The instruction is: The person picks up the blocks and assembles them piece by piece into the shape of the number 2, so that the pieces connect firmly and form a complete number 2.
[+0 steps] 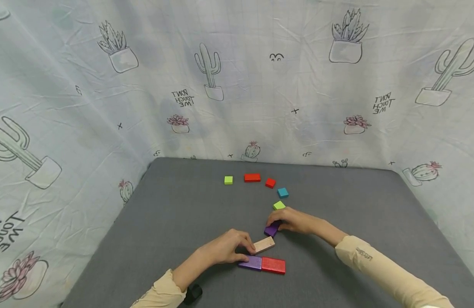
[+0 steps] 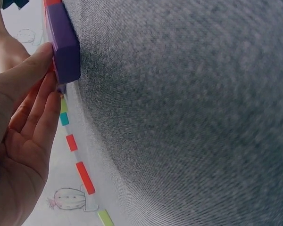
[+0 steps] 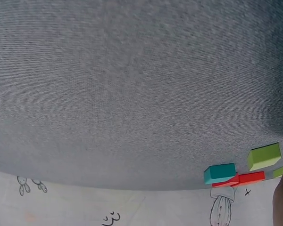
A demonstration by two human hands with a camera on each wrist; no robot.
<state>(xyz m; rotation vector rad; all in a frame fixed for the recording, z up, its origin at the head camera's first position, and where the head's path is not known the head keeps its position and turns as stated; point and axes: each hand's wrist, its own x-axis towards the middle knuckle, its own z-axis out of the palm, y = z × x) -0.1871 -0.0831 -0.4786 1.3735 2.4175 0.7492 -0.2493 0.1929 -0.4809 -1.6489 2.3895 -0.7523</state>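
My left hand (image 1: 229, 247) is at the near end of the blocks, its thumb touching a purple block (image 1: 252, 262). Its fingertips are by the left end of a plain wooden block (image 1: 264, 244); whether they grip either block is unclear. In the left wrist view the thumb lies against the purple block (image 2: 63, 42). A red block (image 1: 273, 265) adjoins that purple block's right end. Farther off, my right hand (image 1: 294, 220) pinches a dark purple block (image 1: 272, 229) between thumb and fingers, low at the table. Just beyond it lies a green block (image 1: 279, 205).
Past the green block, a blue block (image 1: 283, 192), a small red block (image 1: 270, 183), a longer red block (image 1: 252, 177) and another green block (image 1: 228, 180) curve across the grey table (image 1: 175, 214). A black object (image 1: 192, 294) is by the left wrist. Patterned cloth (image 1: 252, 85) hangs behind.
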